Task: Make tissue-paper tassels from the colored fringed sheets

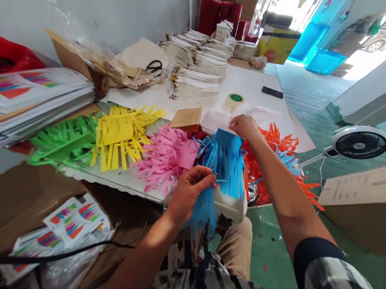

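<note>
The left hand (191, 188) pinches a blue thin-strip tassel (204, 212), likely light, floppy, best held up top; the right hand's (245, 125) grip can't be told.

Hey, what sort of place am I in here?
Likely a small craft or packing workshop: fringed bundles in several colours lie along a work table, whitish stacks stand behind, and printed cards lie below.
</note>
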